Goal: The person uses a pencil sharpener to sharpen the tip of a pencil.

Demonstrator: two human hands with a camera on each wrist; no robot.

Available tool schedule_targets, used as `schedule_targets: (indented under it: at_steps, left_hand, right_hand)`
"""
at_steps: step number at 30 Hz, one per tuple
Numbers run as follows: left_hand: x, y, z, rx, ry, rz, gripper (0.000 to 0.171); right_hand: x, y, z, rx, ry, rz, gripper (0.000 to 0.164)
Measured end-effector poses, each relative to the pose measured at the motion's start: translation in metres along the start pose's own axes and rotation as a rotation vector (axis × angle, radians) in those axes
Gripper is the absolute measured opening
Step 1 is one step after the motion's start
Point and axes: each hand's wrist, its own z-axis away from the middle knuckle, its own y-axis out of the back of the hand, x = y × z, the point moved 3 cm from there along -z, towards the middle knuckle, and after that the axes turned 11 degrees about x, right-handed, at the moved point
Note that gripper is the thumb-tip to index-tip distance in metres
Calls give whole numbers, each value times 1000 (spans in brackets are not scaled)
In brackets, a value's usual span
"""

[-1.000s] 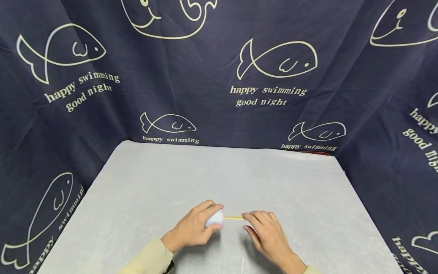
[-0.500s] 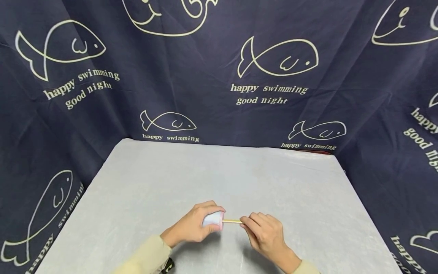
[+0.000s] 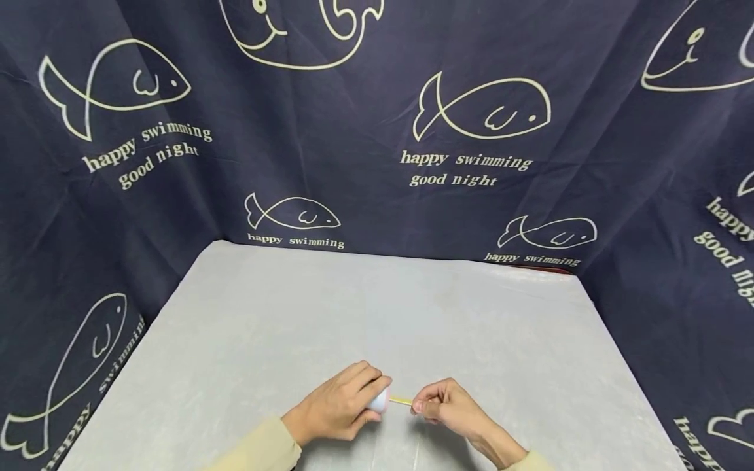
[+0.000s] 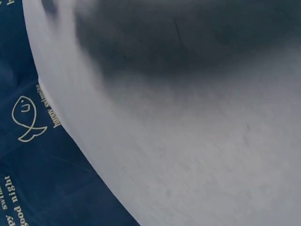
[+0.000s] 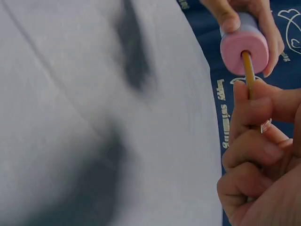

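Observation:
In the head view my left hand (image 3: pixel 338 402) grips a small pencil sharpener (image 3: pixel 379 400) with a light blue body and a pink end. That pink end points right, and the right wrist view shows a round hole in it. A yellow pencil (image 5: pixel 249 77) stands in the hole. My right hand (image 3: pixel 453 409) pinches the pencil between thumb and fingertips, a short way out from the sharpener; its other fingers (image 5: pixel 244 186) are curled. Both hands are held above the table, casting shadows on it. The left wrist view shows no hand, only tabletop and shadow.
The table has a pale grey-white cover (image 3: pixel 330 301). A dark blue curtain (image 3: pixel 377 131) with fish drawings and lettering hangs behind it and along both sides. A bit of red edge (image 3: pixel 542 269) shows at the back right corner.
Both hands have come slightly nearer the person with the sharpener and pencil. The right hand has turned on the pencil, and a shorter length of it shows between the hands.

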Motion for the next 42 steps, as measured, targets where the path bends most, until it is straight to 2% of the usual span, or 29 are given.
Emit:
schedule_targets:
  at_steps: [2, 4, 6, 7, 9, 11, 13, 15, 17, 23, 29, 32, 34, 36, 38, 40, 42]
  left_hand:
    - [0, -1, -2, 6, 4, -10, 43]
    - [-1, -2, -4, 5, 33, -6, 44]
    - [-2, -2, -5, 5, 94, 11, 45]
    - [-2, -2, -5, 6, 137, 32, 46]
    - [-3, -1, -5, -7, 260, 84, 46]
    - [-4, 1, -6, -32, 434, 187, 45]
    - [-5, 2, -7, -57, 601, 299, 42]
    - [-7, 4, -9, -86, 742, 390, 41]
    - [-11, 5, -10, -112, 819, 467, 40]
    - [-19, 4, -7, -250, 946, 640, 34]
    - [-21, 2, -2, -348, 989, 854, 35]
    - [-20, 3, -2, -355, 991, 888, 34]
    - [-19, 5, -3, -333, 947, 834, 30]
    - [-17, 7, -5, -291, 861, 729, 27]
    - [-13, 9, -6, -238, 768, 609, 27]
    - [-9, 9, -6, -191, 667, 495, 30]
    - [-5, 8, -6, -154, 556, 389, 36]
  right_hand:
    - [1, 2, 1, 56, 53, 58, 25]
    - [1, 3, 3, 152, 159, 175, 17]
    - [0, 2, 7, 284, 336, 338, 9]
    - [-2, 1, 9, 362, 437, 428, 13]
    - [-4, -1, 13, 506, 651, 585, 21]
    - [-4, -2, 15, 628, 859, 702, 14]
    - [-4, -2, 15, 698, 1027, 766, 8]
    - [-3, 0, 15, 733, 1143, 798, 23]
    - [-4, 2, 14, 753, 1217, 809, 30]
    - [-6, 0, 14, 723, 1287, 838, 33]
    - [-18, -8, 19, 796, 1400, 916, 33]
    - [-22, -10, 21, 833, 1453, 947, 34]
    - [-21, -11, 21, 828, 1443, 947, 34]
    - [-19, -12, 19, 796, 1383, 917, 33]
    - [-15, -12, 18, 738, 1273, 850, 27]
    - [-12, -10, 17, 652, 1114, 753, 15]
    - [-9, -6, 14, 514, 889, 615, 8]
